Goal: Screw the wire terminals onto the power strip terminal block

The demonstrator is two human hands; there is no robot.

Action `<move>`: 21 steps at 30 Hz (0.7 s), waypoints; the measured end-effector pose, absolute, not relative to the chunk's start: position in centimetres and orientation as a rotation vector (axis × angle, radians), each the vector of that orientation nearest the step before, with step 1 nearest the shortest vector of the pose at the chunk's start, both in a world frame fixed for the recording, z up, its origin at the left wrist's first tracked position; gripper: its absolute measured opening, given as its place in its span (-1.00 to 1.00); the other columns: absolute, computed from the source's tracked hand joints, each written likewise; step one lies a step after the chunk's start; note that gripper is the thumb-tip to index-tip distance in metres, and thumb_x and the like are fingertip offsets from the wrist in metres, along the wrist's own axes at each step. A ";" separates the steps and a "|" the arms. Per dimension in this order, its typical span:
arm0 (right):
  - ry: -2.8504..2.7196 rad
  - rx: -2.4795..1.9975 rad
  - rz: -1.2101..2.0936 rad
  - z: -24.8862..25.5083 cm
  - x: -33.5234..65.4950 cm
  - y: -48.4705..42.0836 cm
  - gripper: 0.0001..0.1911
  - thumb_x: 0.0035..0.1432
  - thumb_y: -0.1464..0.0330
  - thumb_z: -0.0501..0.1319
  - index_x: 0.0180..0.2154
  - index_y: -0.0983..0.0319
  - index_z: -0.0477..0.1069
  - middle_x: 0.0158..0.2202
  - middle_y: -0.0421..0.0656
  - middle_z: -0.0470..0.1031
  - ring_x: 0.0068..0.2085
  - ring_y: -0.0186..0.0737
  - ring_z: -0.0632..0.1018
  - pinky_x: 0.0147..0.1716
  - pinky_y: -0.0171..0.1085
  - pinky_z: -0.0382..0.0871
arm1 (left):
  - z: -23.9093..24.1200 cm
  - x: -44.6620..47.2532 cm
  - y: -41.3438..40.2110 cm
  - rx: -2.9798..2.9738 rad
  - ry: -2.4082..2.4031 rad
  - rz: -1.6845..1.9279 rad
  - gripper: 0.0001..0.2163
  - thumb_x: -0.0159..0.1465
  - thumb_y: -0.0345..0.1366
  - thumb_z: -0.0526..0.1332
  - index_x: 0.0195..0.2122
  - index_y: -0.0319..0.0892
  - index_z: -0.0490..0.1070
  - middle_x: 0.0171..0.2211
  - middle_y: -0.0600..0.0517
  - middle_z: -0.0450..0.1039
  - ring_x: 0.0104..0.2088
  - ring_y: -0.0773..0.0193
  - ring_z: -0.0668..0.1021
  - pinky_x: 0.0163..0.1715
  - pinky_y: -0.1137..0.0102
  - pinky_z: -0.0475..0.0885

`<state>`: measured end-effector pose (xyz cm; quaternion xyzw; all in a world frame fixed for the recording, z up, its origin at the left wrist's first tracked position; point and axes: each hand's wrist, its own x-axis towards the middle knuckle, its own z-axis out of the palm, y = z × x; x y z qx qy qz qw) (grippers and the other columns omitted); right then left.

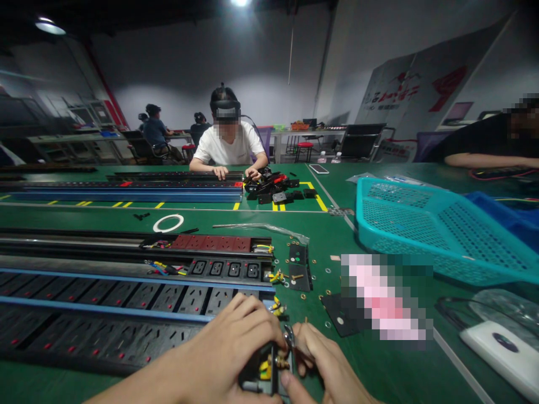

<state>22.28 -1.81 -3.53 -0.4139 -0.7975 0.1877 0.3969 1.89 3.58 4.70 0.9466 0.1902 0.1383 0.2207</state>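
Observation:
At the near end of a black power strip point(105, 339), my left hand point(231, 350) is wrapped round the strip's end piece. Yellow wire and brass nuts point(281, 359) show between my two hands. My right hand point(324, 362) is closed by the same end, with a shiny metal piece point(288, 335) at its fingertips. That piece looks like the head of a small tool, partly hidden by my fingers. Beyond lie a strip with black sockets point(225, 269) and one with dark red sockets point(210, 243), yellow-green wires at their ends.
Black end plates point(300, 275), nuts and washers lie right of the strips. A teal basket point(421, 224) and a white device point(501, 356) are at right. A white tape ring point(168, 223) lies farther off. Across the table a person point(229, 140) handles black parts point(272, 185).

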 end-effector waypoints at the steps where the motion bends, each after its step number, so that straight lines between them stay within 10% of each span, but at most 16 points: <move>1: -2.019 -1.035 0.478 -3.5 22.3 -1.8 -0.75 0.03 0.51 0.14 -0.33 0.13 0.09 -0.47 -0.29 0.32 -0.48 -0.31 0.37 -0.54 -0.35 0.20 | 4.7 1.9 3.6 2.618 0.531 0.382 -0.67 0.15 -0.12 0.36 -0.20 -0.12 0.28 -0.17 0.02 0.42 -0.18 0.14 0.39 -0.15 0.28 0.30; 21: -2.048 -1.038 0.611 -3.4 22.4 -1.7 -0.78 0.00 0.48 0.12 -0.32 0.14 0.11 -0.46 -0.28 0.30 -0.48 -0.31 0.36 -0.51 -0.35 0.23 | 4.8 1.9 3.5 2.604 0.530 0.361 -0.68 0.17 -0.17 0.34 -0.16 -0.12 0.27 -0.16 0.03 0.40 -0.17 0.15 0.38 -0.13 0.28 0.28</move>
